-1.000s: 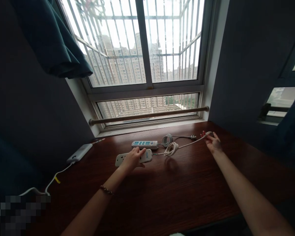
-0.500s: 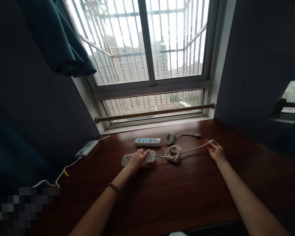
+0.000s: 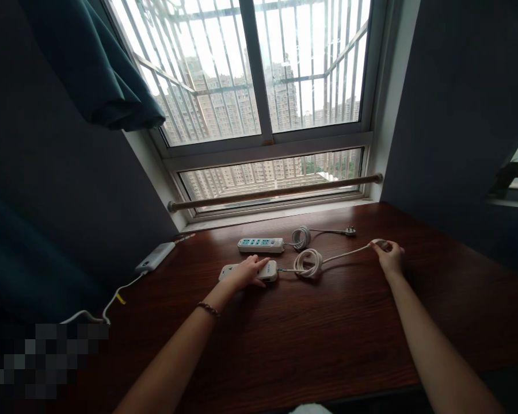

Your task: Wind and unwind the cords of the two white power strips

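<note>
My left hand lies over the nearer white power strip, its fingers wrapped across the middle. A pale cord, looped into a coil, runs from that strip to the right. At the cord's far end my right hand pinches the white plug; its prongs do not show clearly. Just behind, a second power strip with blue sockets lies roughly parallel. Its grey cord is also coiled and ends in a plug on the table.
The dark reddish wooden table reaches back to a window with a horizontal rail. On the left lies a white box-shaped device with a white cable. A blue curtain hangs at the upper left.
My right hand has shifted slightly right, its fingers now closer around the plug. The left hand stays on the nearer strip, which sits a little further right in view.
</note>
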The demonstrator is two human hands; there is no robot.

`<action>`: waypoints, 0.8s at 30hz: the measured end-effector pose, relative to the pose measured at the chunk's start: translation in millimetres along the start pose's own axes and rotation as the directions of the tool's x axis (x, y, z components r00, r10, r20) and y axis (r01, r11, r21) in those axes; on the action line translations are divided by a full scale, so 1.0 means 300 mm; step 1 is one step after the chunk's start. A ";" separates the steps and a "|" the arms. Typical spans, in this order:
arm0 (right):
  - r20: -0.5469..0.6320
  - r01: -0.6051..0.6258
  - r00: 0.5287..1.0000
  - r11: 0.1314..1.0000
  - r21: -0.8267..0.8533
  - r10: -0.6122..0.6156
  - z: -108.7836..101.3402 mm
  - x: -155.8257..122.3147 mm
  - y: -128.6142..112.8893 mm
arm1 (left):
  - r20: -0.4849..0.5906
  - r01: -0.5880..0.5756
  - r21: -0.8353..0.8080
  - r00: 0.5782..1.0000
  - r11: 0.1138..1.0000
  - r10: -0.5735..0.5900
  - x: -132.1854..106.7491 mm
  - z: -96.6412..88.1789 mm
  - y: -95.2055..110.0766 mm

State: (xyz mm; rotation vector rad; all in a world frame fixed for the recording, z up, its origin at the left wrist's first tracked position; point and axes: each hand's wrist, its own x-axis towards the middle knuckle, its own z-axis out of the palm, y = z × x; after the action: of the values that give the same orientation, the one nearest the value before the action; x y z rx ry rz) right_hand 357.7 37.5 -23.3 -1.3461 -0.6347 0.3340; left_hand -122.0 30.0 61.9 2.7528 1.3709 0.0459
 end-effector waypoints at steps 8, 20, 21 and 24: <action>-0.010 0.018 0.999 0.796 -0.605 -0.031 -0.039 0.006 -0.002 | 0.052 -0.009 -0.012 0.999 1.000 0.010 0.030 0.003 0.020; -0.126 -0.020 0.990 0.845 -0.534 -0.056 -0.022 -0.013 -0.013 | -0.179 0.109 0.028 0.979 0.994 -0.102 -0.020 0.070 0.082; -0.161 0.011 0.981 0.852 -0.524 -0.112 -0.012 -0.034 -0.026 | -0.256 0.128 0.015 0.959 0.992 -0.120 -0.022 0.081 0.110; -0.138 0.241 0.930 0.848 -0.472 -0.342 0.030 -0.115 -0.075 | -0.424 0.068 -0.107 0.899 0.992 -0.107 -0.009 0.104 0.213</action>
State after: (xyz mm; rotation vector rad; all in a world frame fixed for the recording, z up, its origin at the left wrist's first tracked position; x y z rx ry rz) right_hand 322.1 20.2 -8.5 -1.6680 -0.7483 -0.2277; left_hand -71.2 -12.0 35.3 2.7015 1.5343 0.7324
